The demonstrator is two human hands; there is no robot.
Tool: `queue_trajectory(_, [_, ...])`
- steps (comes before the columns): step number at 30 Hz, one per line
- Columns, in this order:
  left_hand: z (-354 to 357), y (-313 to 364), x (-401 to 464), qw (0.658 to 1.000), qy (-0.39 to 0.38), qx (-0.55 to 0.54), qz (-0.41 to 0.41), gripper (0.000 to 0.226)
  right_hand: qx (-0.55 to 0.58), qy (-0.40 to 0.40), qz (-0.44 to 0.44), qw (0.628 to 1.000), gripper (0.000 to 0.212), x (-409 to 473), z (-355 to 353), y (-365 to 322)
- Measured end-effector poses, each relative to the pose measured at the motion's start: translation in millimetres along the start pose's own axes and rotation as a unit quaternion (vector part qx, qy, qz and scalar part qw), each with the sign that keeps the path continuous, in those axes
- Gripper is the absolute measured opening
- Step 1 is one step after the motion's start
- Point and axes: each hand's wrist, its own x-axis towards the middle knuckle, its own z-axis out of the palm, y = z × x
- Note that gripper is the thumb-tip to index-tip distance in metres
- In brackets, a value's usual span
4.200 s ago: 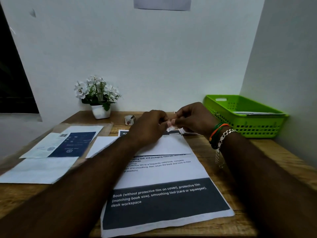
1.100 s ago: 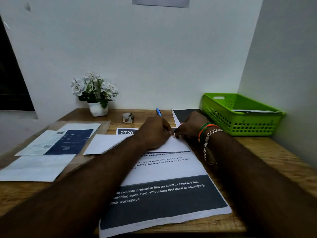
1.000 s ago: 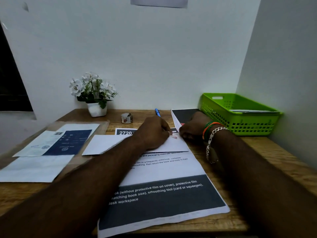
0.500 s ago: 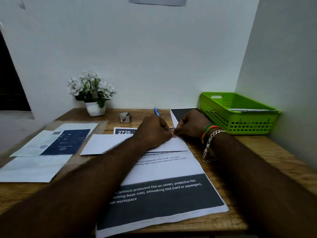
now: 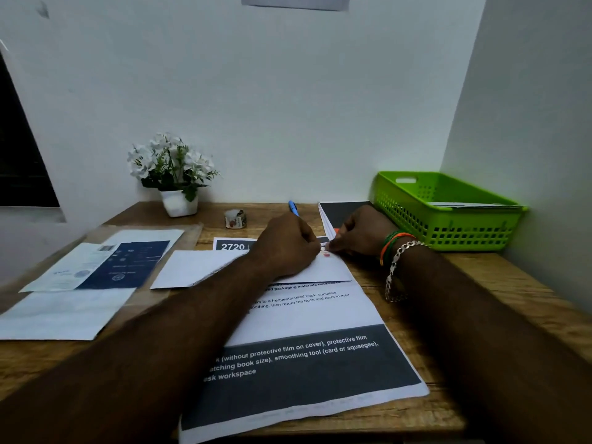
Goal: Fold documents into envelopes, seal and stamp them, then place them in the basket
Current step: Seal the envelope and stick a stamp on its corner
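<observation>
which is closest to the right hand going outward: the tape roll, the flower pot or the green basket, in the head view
From the right hand:
1. Green basket, just to its right by the side wall.
2. Tape roll, to its left past the left hand.
3. Flower pot, farthest left, against the back wall.

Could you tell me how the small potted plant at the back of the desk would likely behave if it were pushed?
The potted plant looks top-heavy, its flowers spreading wider than the small white pot, so a push up high may tip it. A push low on the pot would probably slide it across the smooth wooden desk. It likely feels light.
</observation>
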Motion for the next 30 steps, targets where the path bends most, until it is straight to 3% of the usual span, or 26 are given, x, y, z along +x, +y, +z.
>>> queue_trajectory(8, [-3.7,0.4,0.2,1.000,-0.019,0.007,0.006,0.021,-0.011,-0.075,-0.017,0.997,0.019,-5.1,-8.4,-6.2])
queue_trajectory(18, [-6.0,-3.3,0.6,0.999,-0.028,-0.013,0.022,0.012,-0.040,-0.037,-0.025,0.998,0.030,-4.8,6.4,-10.2])
queue_trajectory(30, [-8.1,-0.5,-1.0,0.999,-0.035,0.003,0.020,0.013,-0.024,-0.045,-0.036,0.998,0.025,-9.2,5.9,-12.1])
